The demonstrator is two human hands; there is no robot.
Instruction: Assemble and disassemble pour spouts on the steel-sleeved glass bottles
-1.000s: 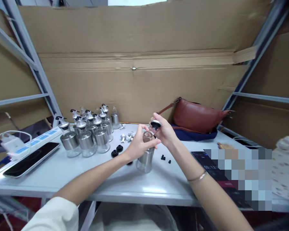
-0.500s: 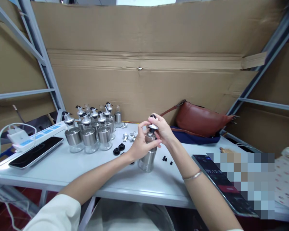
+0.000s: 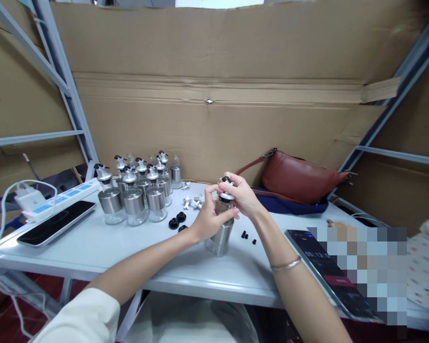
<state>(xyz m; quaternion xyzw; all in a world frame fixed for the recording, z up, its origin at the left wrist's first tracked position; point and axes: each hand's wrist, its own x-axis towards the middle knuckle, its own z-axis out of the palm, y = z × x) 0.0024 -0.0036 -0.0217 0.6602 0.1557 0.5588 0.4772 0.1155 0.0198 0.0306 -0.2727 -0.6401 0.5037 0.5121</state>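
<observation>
Cardboard backing [image 3: 214,124] on a grey metal frame, white table [image 3: 136,259] set in front. Far left: white power strip [image 3: 62,199] with charger [image 3: 30,197] plugged in; dark-screened smartphone [image 3: 57,223] laid just beside. Next, a cluster of glass bottles with steel sleeves [image 3: 134,202]; about seven are seen topped with silver pourer heads, so these are judged done. At least three bare-necked bottles [image 3: 176,174] are seen at the back, judged left over. Black stoppers [image 3: 173,223] and loose silver pourer parts [image 3: 188,202] are scattered right of the cluster, judged unused.

Centre: one sleeved bottle [image 3: 219,238] is stood on the table near its front edge. Its neck is gripped by the curled fingers of the left hand [image 3: 209,216]; the pourer head [image 3: 227,194] on top is pinched by the right hand [image 3: 240,191]. Judged close to finished; full seating cannot be told.

Right: small black caps [image 3: 244,235] left loose on the table; brown handbag [image 3: 295,176] laid on dark blue fabric [image 3: 296,205]; second phone [image 3: 329,267], partly pixelated, "00:12:" readable, last digits obscured; patterned white bag [image 3: 425,267] at the edge. No brand or label can be read.
</observation>
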